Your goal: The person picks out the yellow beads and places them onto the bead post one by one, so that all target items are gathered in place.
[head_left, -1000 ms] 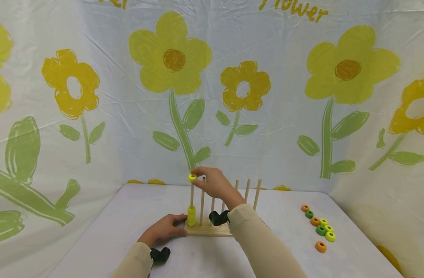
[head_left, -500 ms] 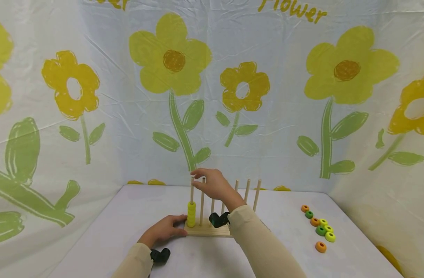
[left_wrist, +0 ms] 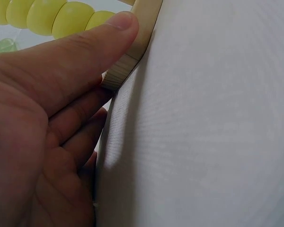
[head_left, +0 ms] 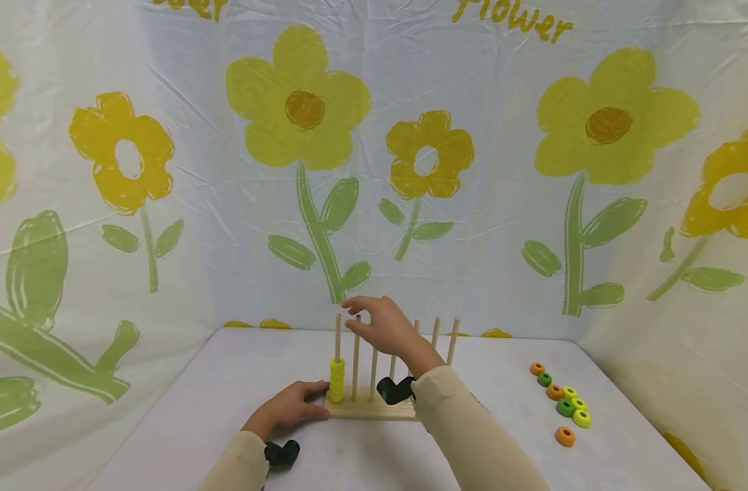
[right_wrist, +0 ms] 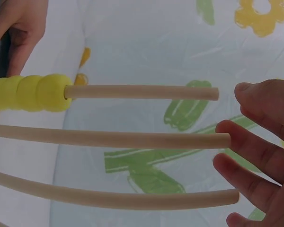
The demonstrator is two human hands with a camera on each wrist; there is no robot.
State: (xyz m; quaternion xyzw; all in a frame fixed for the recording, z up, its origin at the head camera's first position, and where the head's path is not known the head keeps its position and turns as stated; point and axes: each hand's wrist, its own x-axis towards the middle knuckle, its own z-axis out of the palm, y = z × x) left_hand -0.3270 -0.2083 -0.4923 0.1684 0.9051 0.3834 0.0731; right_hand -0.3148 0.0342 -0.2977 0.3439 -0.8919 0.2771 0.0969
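A wooden peg stand (head_left: 374, 412), a flat base with a row of upright pegs, stands on the table in the head view. Yellow beads (head_left: 337, 382) are stacked on the lower half of its leftmost peg (head_left: 338, 337). My left hand (head_left: 290, 404) grips the base's left end; in the left wrist view the thumb (left_wrist: 99, 40) lies along the base near the lowest bead. Above the peg tops hovers my right hand (head_left: 386, 329), holding nothing. The right wrist view has its fingers (right_wrist: 255, 184) spread just beyond the peg ends. My right forearm partly hides the stand's right side.
Loose orange (head_left: 565, 436), green (head_left: 565, 407) and yellow (head_left: 581, 418) beads lie on the right of the white table (head_left: 183, 409). A flower-printed cloth (head_left: 490, 239) hangs behind and at the sides.
The right hand let go of a yellow bead at the leftmost peg's top, and it slid down onto the stack. That hand then moved slightly right. The left hand stayed on the base.
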